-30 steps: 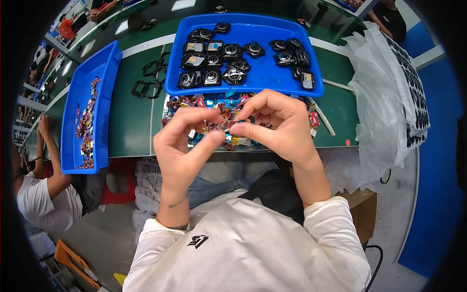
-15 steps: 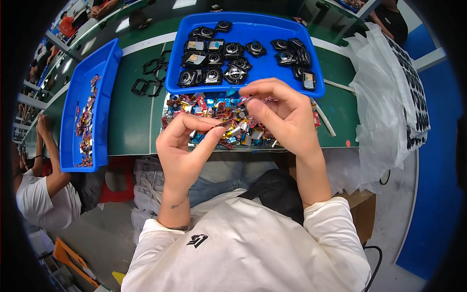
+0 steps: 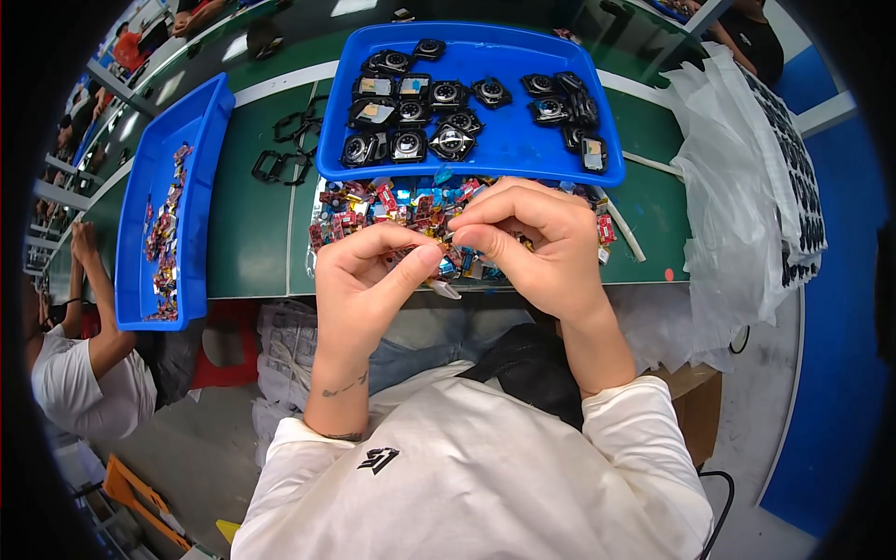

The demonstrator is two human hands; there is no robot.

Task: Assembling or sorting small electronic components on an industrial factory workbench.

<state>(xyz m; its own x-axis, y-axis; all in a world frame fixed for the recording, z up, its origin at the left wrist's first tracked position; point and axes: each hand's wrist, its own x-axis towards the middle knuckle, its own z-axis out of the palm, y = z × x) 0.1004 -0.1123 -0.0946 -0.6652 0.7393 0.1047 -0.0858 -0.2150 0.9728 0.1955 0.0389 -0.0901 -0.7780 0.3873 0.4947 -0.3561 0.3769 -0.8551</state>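
Note:
Over the pile of small red, blue, yellow and silver electronic parts (image 3: pixel 350 213), my two hands nearly meet at the fingertips. My left hand (image 3: pixel 364 285) pinches a small circuit board between thumb and index finger, mostly hidden by the fingers. A flat silver-white piece (image 3: pixel 445 289) shows below the left thumb; I cannot tell whether it is joined to the board. My right hand (image 3: pixel 551 247) has thumb and index finger pressed together right beside the left fingertips. What sits in that pinch is too small to make out.
Beyond the pile stands a blue tray (image 3: pixel 523 154) of black watch-like housings. Another blue tray (image 3: pixel 215 140) with small parts lies left, near loose black frames (image 3: pixel 280 168). White plastic sheeting (image 3: pixel 709 177) drapes at right. A co-worker's arm (image 3: pixel 89 261) shows at far left.
My right hand has come down and left, bringing its fingertips to the left hand's. The left hand has turned slightly, and the board is now mostly covered. A silver-white piece shows below it.

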